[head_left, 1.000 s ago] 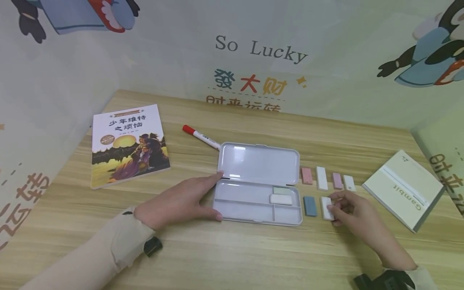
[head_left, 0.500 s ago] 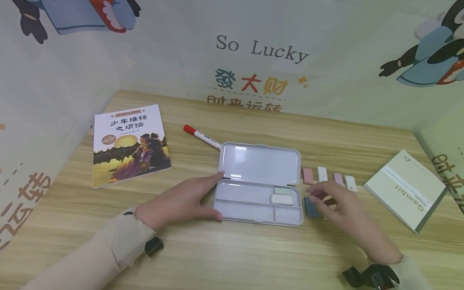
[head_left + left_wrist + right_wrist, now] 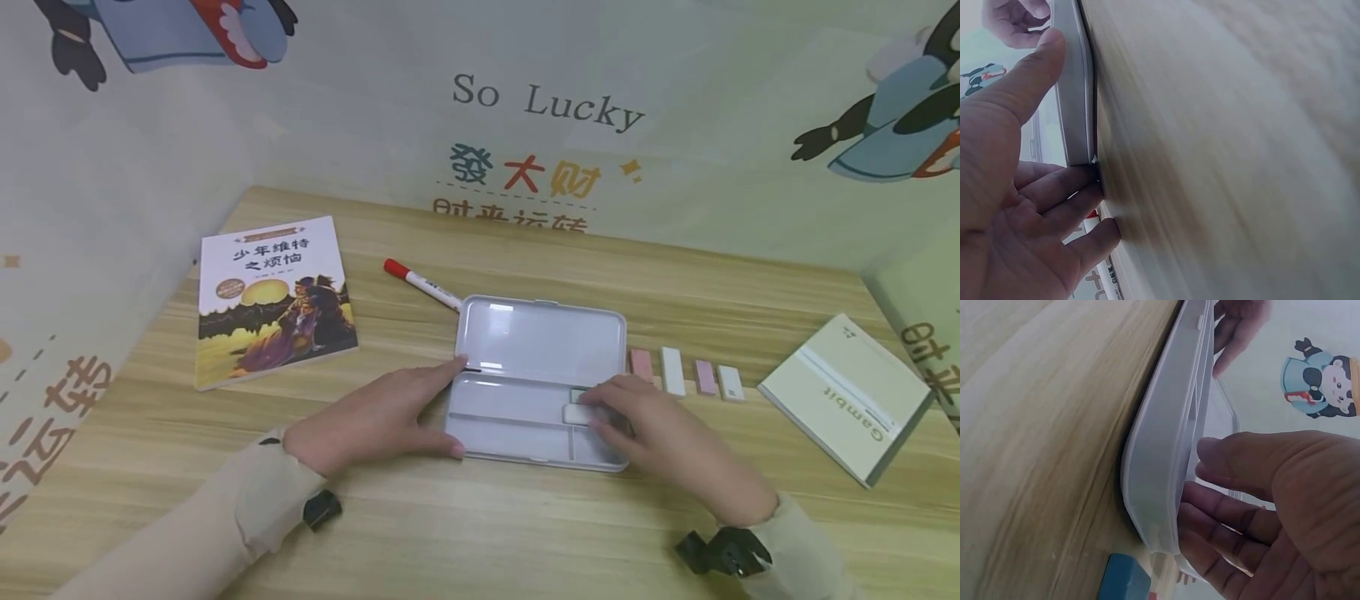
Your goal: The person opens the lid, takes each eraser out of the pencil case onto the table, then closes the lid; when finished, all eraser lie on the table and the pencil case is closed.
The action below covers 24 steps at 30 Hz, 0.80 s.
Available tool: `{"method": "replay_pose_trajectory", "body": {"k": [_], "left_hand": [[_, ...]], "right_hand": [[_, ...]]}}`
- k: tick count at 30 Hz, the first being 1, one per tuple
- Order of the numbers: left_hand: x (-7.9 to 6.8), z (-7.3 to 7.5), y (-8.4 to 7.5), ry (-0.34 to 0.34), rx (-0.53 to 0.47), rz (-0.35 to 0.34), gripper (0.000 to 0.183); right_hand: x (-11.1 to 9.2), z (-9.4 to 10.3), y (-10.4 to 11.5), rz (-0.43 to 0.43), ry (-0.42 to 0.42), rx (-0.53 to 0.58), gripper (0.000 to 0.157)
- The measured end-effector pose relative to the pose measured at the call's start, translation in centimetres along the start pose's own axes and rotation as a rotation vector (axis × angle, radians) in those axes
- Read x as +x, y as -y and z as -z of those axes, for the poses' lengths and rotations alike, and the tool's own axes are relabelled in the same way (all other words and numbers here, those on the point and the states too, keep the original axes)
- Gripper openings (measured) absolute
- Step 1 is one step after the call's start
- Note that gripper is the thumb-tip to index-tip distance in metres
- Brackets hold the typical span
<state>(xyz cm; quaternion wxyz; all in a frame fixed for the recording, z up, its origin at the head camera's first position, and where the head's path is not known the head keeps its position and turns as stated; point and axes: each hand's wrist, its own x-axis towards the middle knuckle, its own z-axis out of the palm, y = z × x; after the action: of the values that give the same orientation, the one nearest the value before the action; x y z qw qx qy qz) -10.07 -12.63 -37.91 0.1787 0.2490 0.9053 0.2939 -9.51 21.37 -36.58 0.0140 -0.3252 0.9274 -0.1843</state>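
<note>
My left hand [image 3: 375, 417] steadies the left end of an open white plastic pencil case [image 3: 510, 454], its thumb at the front corner and its fingers by the hinge. My right hand [image 3: 660, 433] reaches over the case's right end. Its thumb and fingers are spread around a white eraser [image 3: 576, 414] in the rear compartment; whether they touch it is unclear. Behind that lies a pale green eraser [image 3: 577, 395], partly covered by the fingers. A blue eraser [image 3: 1124, 578] lies on the table beside the case, hidden in the head view by my right hand.
Right of the case stand a pink eraser [image 3: 641, 365], a long white eraser [image 3: 672, 371], a purple eraser [image 3: 705, 377] and a small white eraser [image 3: 731, 382]. A red-capped marker [image 3: 423, 285], a storybook [image 3: 276, 304] and a cream notebook [image 3: 847, 400] lie around them.
My right hand has left a white eraser on the table at the right and moved left over the pencil case. My left hand has stayed on the case.
</note>
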Motion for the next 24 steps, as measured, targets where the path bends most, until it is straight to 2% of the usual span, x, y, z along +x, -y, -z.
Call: {"method": "replay_pose_trajectory", "body": {"k": [7,17,24], "left_hand": [[-0.09,0.00,-0.01,-0.007,-0.001,-0.003,0.108],[0.02,0.08,-0.12,-0.004,-0.004,0.000,0.108],[-0.03,0.13,-0.17,0.005,-0.015,0.015,0.108]], "right_hand": [[0.49,-0.21,0.44,0.020,0.029,-0.049,0.026],[0.88,-0.25,0.33,-0.005,0.073,0.012,0.023],[0.70,-0.27,0.19,0.015,0.065,0.039,0.023]]}}
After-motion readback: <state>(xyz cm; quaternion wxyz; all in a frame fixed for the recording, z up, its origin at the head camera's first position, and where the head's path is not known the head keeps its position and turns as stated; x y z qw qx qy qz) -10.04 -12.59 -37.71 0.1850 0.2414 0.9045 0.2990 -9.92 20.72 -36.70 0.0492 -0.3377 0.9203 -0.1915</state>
